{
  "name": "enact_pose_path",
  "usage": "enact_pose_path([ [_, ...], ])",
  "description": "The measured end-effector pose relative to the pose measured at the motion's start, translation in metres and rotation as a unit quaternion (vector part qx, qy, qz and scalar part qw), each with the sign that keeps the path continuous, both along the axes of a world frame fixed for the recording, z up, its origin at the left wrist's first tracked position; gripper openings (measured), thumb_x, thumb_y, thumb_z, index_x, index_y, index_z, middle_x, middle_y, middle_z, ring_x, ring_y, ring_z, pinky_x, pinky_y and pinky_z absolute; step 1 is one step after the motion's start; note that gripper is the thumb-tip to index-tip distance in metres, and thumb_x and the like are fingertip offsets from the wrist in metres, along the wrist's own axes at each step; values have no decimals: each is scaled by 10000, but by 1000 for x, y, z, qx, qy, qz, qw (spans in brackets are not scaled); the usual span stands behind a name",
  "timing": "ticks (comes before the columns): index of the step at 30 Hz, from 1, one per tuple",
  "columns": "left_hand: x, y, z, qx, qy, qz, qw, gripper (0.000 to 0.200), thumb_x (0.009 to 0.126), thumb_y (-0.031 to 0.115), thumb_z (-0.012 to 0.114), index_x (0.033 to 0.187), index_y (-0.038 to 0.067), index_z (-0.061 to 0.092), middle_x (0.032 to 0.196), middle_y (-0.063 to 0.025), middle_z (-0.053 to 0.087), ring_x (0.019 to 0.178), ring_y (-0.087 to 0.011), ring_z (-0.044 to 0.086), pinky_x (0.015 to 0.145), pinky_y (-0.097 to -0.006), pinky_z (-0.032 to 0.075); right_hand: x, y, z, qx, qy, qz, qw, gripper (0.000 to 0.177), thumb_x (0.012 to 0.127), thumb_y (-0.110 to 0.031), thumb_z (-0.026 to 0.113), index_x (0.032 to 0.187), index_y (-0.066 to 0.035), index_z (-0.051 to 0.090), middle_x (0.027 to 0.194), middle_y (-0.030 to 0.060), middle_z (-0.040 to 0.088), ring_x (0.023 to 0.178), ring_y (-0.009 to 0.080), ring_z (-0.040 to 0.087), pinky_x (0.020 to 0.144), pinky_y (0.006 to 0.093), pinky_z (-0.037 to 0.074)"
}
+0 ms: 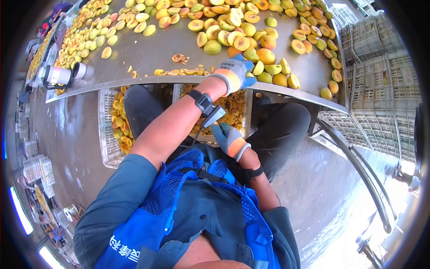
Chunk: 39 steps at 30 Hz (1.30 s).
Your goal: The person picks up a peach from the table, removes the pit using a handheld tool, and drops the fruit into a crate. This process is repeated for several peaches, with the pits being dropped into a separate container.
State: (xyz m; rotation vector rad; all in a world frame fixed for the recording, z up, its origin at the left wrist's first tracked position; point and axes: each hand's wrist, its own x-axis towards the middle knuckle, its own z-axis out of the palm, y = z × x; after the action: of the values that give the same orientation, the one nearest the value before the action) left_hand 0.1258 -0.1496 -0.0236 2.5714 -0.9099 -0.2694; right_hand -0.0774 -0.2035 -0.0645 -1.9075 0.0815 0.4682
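My left hand [232,74], in a grey and blue glove with an orange cuff, is at the near edge of the metal table [148,51]. Its fingers curl beside a yellow-green fruit piece [258,67] that looks like peach; what they hold, if anything, is hidden. Lower down, my right hand [227,139], gloved alike, is closed in front of the table edge, over a crate of fruit pieces [233,105]. Nothing I can name shows in its fingers. A heap of whole and halved peach-like fruits [242,43] lies just beyond my left hand.
Below the table to the left stands a white crate [107,148] of halved fruit. Stacked plastic crates [376,89] rise on the right, near a curved metal bar [358,166]. A white cylindrical device [58,75] sits at the table's left edge. More fruit spreads across the far side.
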Motion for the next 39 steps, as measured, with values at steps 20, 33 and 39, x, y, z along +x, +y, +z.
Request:
enact_pose_path([
  [20, -10, 41, -10, -126, 59, 40, 989, 400, 832, 304, 706, 1139, 72, 597, 1091, -226, 690, 995, -429, 658, 863, -464, 539, 13, -11, 27, 293, 13, -298, 909, 273, 1077, -319, 507, 984, -78, 593, 600, -12, 518, 428, 83, 453, 387, 243, 352],
  [33, 12, 66, -8, -443, 316, 186, 818, 376, 1012, 226, 489, 1299, 40, 645, 1145, -98, 720, 1032, -182, 697, 897, -323, 563, 21, -17, 58, 276, -19, -301, 913, 331, 1075, -371, 497, 963, -75, 591, 589, -9, 498, 401, 87, 423, 359, 239, 338],
  [39, -35, 85, -8, -636, 352, 253, 638, 352, 981, 290, 534, 1155, 30, 696, 1027, -62, 718, 954, -152, 680, 813, -306, 538, 42, 3, 69, 314, -50, -228, 920, 186, 1068, -259, 539, 1014, -87, 585, 678, -58, 510, 583, 24, 474, 506, 188, 385],
])
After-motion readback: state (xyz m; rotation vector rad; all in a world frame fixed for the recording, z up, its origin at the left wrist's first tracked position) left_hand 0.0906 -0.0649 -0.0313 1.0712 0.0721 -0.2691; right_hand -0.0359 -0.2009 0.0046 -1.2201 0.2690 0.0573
